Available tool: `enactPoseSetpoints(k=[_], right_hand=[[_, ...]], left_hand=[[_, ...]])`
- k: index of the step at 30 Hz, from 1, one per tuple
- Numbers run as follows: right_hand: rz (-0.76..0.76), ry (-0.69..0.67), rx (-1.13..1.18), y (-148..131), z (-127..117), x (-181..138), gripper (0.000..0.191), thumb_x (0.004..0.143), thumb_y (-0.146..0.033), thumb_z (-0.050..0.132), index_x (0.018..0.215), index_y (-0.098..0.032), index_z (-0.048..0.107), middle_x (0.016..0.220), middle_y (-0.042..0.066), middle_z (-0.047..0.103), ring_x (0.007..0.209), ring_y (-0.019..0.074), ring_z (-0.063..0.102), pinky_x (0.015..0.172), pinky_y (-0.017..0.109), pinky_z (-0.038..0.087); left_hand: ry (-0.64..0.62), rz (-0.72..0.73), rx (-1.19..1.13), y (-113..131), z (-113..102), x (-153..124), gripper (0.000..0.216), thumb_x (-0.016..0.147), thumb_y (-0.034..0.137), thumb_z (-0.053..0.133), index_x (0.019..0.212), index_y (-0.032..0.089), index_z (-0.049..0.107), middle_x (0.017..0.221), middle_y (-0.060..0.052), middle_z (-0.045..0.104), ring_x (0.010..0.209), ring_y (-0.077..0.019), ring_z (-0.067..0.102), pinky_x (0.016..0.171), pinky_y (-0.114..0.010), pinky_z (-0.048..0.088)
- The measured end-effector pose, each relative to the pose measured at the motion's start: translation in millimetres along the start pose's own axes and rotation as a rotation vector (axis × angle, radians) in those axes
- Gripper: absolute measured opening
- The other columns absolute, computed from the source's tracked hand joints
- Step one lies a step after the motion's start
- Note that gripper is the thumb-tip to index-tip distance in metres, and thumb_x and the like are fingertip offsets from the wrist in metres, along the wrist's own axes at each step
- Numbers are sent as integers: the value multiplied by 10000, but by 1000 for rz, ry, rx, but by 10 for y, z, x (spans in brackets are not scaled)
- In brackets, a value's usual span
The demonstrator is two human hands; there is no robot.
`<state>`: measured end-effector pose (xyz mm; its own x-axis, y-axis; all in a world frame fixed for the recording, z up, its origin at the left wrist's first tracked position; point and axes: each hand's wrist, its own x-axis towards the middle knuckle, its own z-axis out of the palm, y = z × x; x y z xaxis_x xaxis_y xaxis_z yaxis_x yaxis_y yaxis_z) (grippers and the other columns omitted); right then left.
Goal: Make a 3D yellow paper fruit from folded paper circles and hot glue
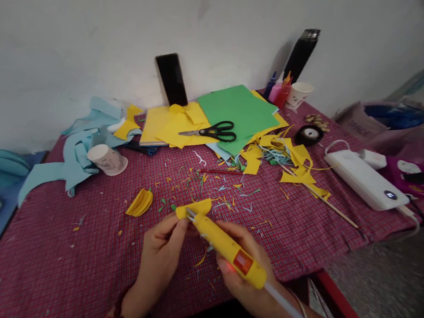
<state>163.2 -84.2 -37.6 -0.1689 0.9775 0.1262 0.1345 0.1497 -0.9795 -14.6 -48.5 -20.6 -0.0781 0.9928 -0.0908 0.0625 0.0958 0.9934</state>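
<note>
My left hand (pixel 161 247) pinches a small curved yellow paper piece (pixel 194 208) just above the red checked tablecloth (pixel 70 260). My right hand (pixel 239 277) is wrapped round a yellow glue gun (pixel 227 247), whose metal tip touches the paper piece. A clear glue stick (pixel 293 316) sticks out of the gun's back end. A stack of folded yellow paper petals (pixel 140 203) lies on the cloth to the left of my left hand.
Farther back lie black scissors (pixel 215 131) on yellow and green paper sheets (pixel 236 111), a tipped paper cup (pixel 106 160), blue paper strips, a phone (pixel 171 79) against the wall, a black bottle (pixel 302 52), glue bottles, a tape roll (pixel 309 135), a wooden skewer and a white power bank (pixel 363 179). Paper scraps litter the cloth.
</note>
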Motion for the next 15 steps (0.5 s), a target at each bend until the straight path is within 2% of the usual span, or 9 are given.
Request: enactPoseSetpoints(k=[2,6,8,11,15], right_hand=[[-5,-16,8,-8,34,3,599,763,-142,584,1300,-348,420,1032,3,662,818,168,645,717,312,533],[1,-57,32,-10,3,12,597,772,-154,582,1309,-354,414,1087,14,647,859,173,647,722,307,539],[20,-29,20,-2,-105,8,590,777,-159,585,1304,-360,411,1119,18,631,877,173,646,723,304,542],[56,58,-63,4,-360,-20,515,806,-201,592,1275,-332,425,1065,29,635,789,159,648,683,299,540],[102,121,-243,-32,-656,-72,394,842,-275,598,1207,-279,449,1010,48,647,786,173,660,693,317,532]], left_hand=[[1,-19,-3,16,7,6,153,833,314,643,869,205,745,790,1,685,799,-147,604,781,-247,480],[9,-123,-84,3,49,27,138,791,311,680,803,180,726,734,5,679,709,-124,593,668,-212,477],[16,-203,-158,-2,90,26,154,758,319,700,750,165,701,691,0,678,618,-110,586,599,-207,483],[23,-341,-274,17,160,4,202,684,327,745,678,149,650,621,-12,670,534,-109,593,526,-211,500],[42,-466,-386,39,236,-7,252,606,303,803,655,136,621,608,-28,674,527,-106,612,521,-197,520]])
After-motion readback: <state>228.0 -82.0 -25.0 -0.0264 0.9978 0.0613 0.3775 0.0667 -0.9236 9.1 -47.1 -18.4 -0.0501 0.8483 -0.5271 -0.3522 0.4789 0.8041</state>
